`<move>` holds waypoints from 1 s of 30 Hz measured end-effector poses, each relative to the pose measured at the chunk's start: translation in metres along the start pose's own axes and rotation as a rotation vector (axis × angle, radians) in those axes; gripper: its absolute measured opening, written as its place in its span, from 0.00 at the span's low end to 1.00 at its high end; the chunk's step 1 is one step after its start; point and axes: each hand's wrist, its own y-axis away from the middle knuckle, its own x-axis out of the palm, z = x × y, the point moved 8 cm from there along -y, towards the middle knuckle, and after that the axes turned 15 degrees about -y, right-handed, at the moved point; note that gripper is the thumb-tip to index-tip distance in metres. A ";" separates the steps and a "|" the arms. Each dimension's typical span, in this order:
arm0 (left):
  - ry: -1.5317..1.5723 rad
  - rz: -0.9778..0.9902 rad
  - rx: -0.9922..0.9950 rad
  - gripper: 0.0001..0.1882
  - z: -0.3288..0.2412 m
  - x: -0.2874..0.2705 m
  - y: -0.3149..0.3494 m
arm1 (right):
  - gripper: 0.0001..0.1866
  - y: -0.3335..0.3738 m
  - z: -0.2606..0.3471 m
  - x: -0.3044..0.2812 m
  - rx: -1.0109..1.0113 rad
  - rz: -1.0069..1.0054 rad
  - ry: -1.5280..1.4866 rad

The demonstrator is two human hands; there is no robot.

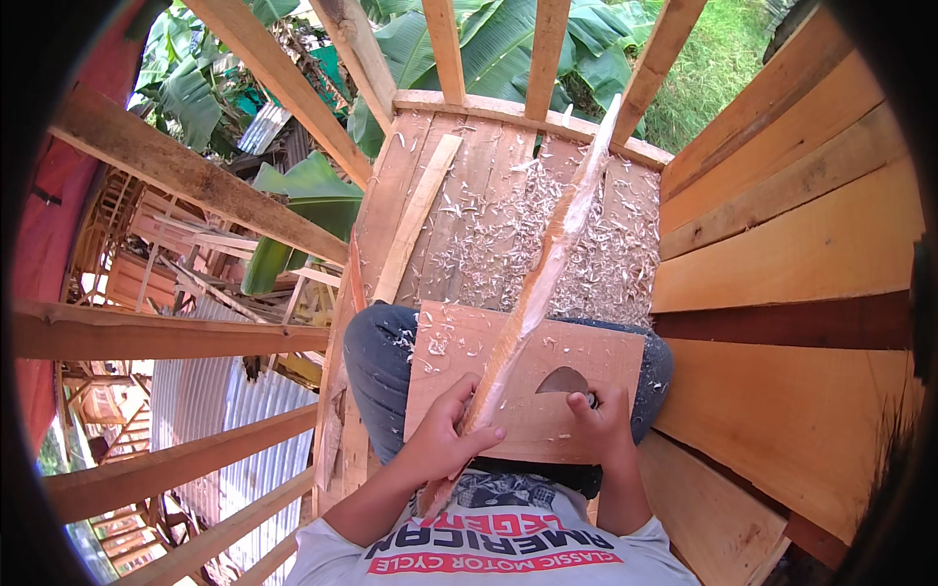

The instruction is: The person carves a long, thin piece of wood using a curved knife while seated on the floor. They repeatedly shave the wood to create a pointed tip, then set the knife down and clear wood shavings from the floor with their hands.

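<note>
My left hand is wrapped round the lower part of a long wooden stick. The stick slants from my waist up to the far right, its upper face pale and shaved, its left edge still brown. In my right hand is a small knife with a short, broad, dark blade pointing left. Its handle is mostly hidden by my fingers. The blade is just right of the stick, apart from it, above a flat wooden board lying across my lap. A few shavings lie on the board.
Curly wood shavings cover much of the plank floor ahead. A loose wooden slat lies at its left. Wooden railings stand on the left and ahead, a plank wall on the right. Banana leaves grow beyond.
</note>
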 end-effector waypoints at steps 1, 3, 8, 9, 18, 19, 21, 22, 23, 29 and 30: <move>0.079 0.089 -0.094 0.24 0.005 0.003 0.001 | 0.29 0.000 -0.002 0.001 0.001 0.014 -0.015; 0.127 0.148 -0.117 0.25 0.004 0.011 0.000 | 0.29 0.001 0.001 0.001 -0.012 0.025 -0.029; -0.321 -0.135 0.243 0.26 -0.034 0.010 -0.006 | 0.28 0.001 0.026 -0.013 -0.110 -0.006 -0.066; -0.378 -0.146 0.228 0.26 -0.037 0.011 -0.006 | 0.28 0.003 0.028 -0.017 -0.140 -0.018 -0.067; -0.683 -0.166 0.126 0.24 -0.038 0.008 0.018 | 0.31 0.003 0.027 -0.067 -0.222 -0.278 0.124; -0.672 -0.156 0.112 0.24 -0.040 0.008 0.021 | 0.32 0.002 0.027 -0.076 -0.250 -0.319 0.208; -0.675 -0.164 0.119 0.23 -0.041 0.009 0.023 | 0.35 0.000 0.028 -0.080 -0.269 -0.357 0.231; -0.690 -0.180 0.139 0.23 -0.042 0.009 0.023 | 0.35 0.000 0.026 -0.075 -0.256 -0.352 0.183; -0.704 -0.197 0.160 0.23 -0.043 0.009 0.022 | 0.36 0.003 0.023 -0.069 -0.244 -0.347 0.135; -0.791 -0.256 0.144 0.23 -0.037 0.001 0.021 | 0.34 0.001 0.020 -0.048 -0.232 -0.277 0.066; -0.772 -0.253 0.146 0.23 -0.039 0.002 0.020 | 0.34 -0.004 0.015 -0.055 -0.177 -0.319 -0.003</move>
